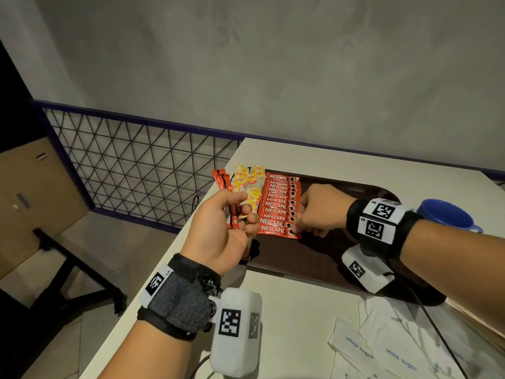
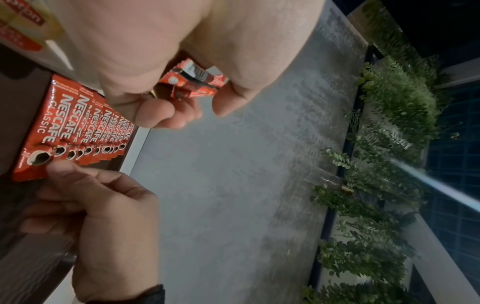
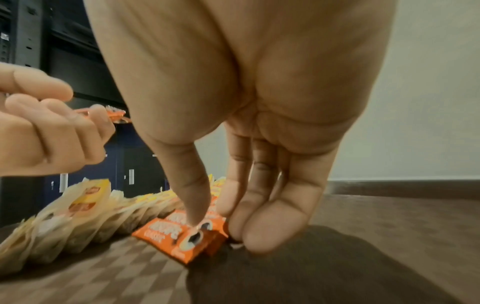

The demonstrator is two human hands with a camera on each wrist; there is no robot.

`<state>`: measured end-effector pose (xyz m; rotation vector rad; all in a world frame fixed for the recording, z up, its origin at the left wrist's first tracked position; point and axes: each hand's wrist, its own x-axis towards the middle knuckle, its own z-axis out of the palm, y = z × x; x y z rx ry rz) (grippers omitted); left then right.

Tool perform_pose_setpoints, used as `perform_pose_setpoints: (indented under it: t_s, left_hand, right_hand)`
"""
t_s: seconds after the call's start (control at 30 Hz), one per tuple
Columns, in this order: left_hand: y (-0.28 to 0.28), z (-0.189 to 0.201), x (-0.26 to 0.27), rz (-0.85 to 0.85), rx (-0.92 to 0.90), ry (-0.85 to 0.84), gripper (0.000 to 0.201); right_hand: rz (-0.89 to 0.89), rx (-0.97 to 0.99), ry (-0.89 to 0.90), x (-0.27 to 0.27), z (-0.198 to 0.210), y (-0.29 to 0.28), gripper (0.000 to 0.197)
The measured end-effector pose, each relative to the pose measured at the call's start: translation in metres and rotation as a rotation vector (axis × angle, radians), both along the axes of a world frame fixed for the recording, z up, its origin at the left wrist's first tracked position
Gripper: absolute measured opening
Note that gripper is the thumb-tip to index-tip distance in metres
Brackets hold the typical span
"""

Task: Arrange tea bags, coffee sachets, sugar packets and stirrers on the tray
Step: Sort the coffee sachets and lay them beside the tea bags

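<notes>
Midway through stocking the tray [image 1: 314, 258]: tea and coffee laid, sugar pending.

Overlapping tea bags [image 1: 250, 184] and a row of coffee sachets [image 1: 278, 203] fill the tray's far left. Right hand [image 1: 318, 209] pinches the nearest sachet's end, setting it down; left hand [image 1: 222, 228] grips spare sachets [image 1: 232, 212]. Sugar packets [image 1: 382, 348] wait on the near table; no stirrers visible. A blue cup [image 1: 448, 214] stands to the right, contents unseen.

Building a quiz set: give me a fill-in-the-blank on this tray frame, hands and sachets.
1. The left hand holds spare red ____.
2. The right hand touches the ____ sachet of the Nescafe row on the tray.
3. The tea bags lie to the ____ of that row.
4. The blue mug stands on the tray's ____ side.

Missing: sachets; nearest; left; right
</notes>
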<state>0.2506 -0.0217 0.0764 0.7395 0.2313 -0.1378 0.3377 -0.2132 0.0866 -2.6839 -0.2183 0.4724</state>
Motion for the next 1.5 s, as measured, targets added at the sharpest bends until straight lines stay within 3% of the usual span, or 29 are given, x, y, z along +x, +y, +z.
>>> perform_pose_setpoints:
  t_s: [0.1, 0.2, 0.37, 0.5, 0.67, 0.83, 0.97, 1.1, 1.27, 1.37, 1.5]
  left_hand:
    - [0.0, -0.001, -0.001, -0.032, 0.006, -0.013, 0.031]
    - [-0.003, -0.001, -0.004, -0.086, 0.055, -0.051, 0.04]
    - [-0.009, 0.002, -0.012, -0.244, 0.215, -0.215, 0.032]
    - [-0.011, 0.001, -0.014, -0.259, 0.279, -0.249, 0.031]
    - [-0.011, 0.003, -0.009, -0.153, 0.192, -0.141, 0.028]
    - [-0.008, -0.001, -0.005, -0.074, 0.117, -0.086, 0.01]
    - [-0.005, -0.005, -0.002, -0.029, 0.173, -0.139, 0.015]
    - [-0.003, -0.007, 0.0, -0.013, 0.179, -0.179, 0.027]
    - [-0.001, -0.011, 0.002, 0.042, 0.223, -0.211, 0.034]
    - [-0.001, -0.01, 0.001, 0.072, 0.23, -0.226, 0.035]
    - [-0.001, -0.01, 0.002, 0.119, 0.208, -0.226, 0.035]
  right_hand:
    - [-0.003, 0.064, -0.087, -0.002, 0.013, -0.003, 0.023]
    - [-0.009, 0.313, -0.186, -0.009, 0.033, 0.0, 0.027]
    - [0.046, 0.629, -0.226, -0.03, 0.063, 0.008, 0.033]
    - [0.135, 0.599, -0.157, -0.04, 0.07, 0.003, 0.025]
    - [0.077, 0.709, -0.146, -0.046, 0.068, -0.01, 0.021]
    - [0.138, 0.551, -0.214, -0.049, 0.068, -0.021, 0.013]
    - [0.17, 0.498, -0.185, -0.052, 0.065, -0.024, 0.012]
    - [0.136, 0.589, -0.151, -0.052, 0.063, -0.027, 0.009]
    - [0.079, 0.529, -0.219, -0.049, 0.06, -0.027, 0.006]
    - [0.05, 0.607, -0.119, -0.046, 0.057, -0.029, 0.023]
    - [-0.001, 0.629, -0.051, -0.041, 0.051, -0.027, 0.017]
